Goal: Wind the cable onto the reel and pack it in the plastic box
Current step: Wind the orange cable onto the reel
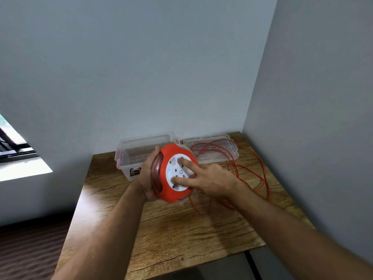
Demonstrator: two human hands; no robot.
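- The left hand (pixel 148 174) grips the orange cable reel (pixel 175 172) by its rim, thumb at the top edge and palm wrapped around the side, holding it up off the wooden table (pixel 181 229) with its white face turned toward the camera.
- The right hand (pixel 210 178) is spread flat against that white socket face (pixel 178 172) — the index finger (pixel 186 163) presses near the upper part of the disc and another fingertip near the lower part; it grasps nothing, the fingers only bear on the face.
- Some orange cable is already coiled inside the reel, visible through the gap at its left side.
- The rest of the orange cable (pixel 250 172) lies loose in wide loops on the right half of the table, some loops draped over the clear lid (pixel 212 150) at the back right.
- The clear plastic box (pixel 139 152) stands open at the back of the table against the wall, just behind the reel and just left of the lid — a small label shows on its front.
- A window (pixel 14 146) shows at the left edge.
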